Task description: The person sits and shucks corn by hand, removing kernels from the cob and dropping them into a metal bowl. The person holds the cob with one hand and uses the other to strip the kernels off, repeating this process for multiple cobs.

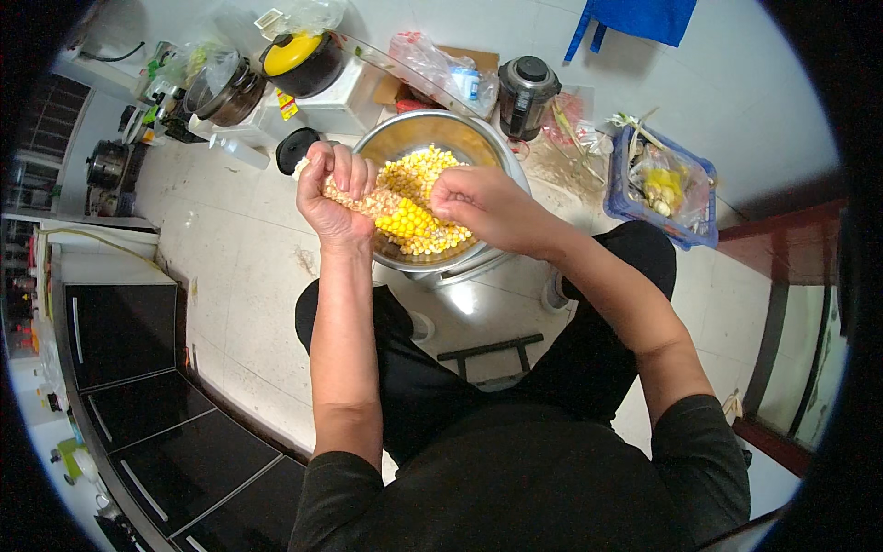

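My left hand (339, 193) is closed around a corn cob (403, 219), which lies slantwise above a round steel basin. Most of the cob is bare of kernels; yellow ones still sit at the end towards my right hand. My right hand (469, 207) is curled beside that end, over the basin, with its fingertips partly hidden, so I cannot tell whether it holds anything. Loose yellow kernels (431, 162) lie in the steel basin (386, 131). The basin stands before me between my knees, with another pale rim beneath it.
A blue plastic basket (617, 186) with bags and scraps stands at the right. Behind the basin are a lidded jug (528, 96), a plastic bag (421, 58) and a black pot with a yellow lid (303, 65). Black cabinets (124, 331) line the left side.
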A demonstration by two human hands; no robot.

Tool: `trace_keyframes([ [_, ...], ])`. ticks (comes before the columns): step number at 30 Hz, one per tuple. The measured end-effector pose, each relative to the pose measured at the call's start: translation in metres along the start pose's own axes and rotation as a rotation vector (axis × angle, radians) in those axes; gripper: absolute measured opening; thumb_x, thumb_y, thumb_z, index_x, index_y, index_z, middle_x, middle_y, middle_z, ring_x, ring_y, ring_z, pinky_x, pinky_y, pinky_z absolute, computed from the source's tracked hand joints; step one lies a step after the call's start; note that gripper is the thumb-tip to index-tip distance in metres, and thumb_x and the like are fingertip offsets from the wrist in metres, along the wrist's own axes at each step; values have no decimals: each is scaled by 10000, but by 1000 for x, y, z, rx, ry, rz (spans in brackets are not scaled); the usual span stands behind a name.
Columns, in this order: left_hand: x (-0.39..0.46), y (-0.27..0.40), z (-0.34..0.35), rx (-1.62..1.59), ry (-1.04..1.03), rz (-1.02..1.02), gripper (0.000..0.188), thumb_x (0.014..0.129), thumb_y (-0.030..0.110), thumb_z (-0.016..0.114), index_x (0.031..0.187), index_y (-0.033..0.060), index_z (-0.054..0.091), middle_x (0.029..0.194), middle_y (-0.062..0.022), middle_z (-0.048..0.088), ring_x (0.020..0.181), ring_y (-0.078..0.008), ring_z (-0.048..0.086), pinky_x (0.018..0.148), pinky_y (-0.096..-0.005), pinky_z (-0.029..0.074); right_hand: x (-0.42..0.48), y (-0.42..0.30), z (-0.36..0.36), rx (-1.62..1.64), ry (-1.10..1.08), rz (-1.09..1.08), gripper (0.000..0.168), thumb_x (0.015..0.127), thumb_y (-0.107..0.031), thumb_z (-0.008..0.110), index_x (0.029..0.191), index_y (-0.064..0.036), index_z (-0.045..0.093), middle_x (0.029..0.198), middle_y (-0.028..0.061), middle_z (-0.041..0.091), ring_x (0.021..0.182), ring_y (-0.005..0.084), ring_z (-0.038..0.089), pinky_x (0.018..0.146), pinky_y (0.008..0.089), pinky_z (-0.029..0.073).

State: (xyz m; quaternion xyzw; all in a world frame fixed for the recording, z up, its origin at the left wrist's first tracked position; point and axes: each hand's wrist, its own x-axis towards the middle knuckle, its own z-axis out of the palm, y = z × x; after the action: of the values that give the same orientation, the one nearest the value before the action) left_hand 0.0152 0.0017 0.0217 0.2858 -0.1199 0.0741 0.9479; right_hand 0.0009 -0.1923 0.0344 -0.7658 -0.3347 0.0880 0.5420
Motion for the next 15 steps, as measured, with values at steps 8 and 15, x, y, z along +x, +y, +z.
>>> trace_keyframes([
  [8,1,6,1,-73,-29,0,173,814,186,474,681,103,403,486,19,327,369,-81,288,389,-223,280,-20,6,-25,325,-460,58,67,776,-104,562,781,-42,536,734,29,534,694,153,505,650,269,400],
  [15,1,5,5,-104,-82,-39,208,811,180,490,655,111,371,485,21,335,366,-72,294,393,-218,275,-23,12,-18,-155,-208,-72,236,686,-108,658,893,-31,574,839,101,562,761,227,566,689,317,440],
])
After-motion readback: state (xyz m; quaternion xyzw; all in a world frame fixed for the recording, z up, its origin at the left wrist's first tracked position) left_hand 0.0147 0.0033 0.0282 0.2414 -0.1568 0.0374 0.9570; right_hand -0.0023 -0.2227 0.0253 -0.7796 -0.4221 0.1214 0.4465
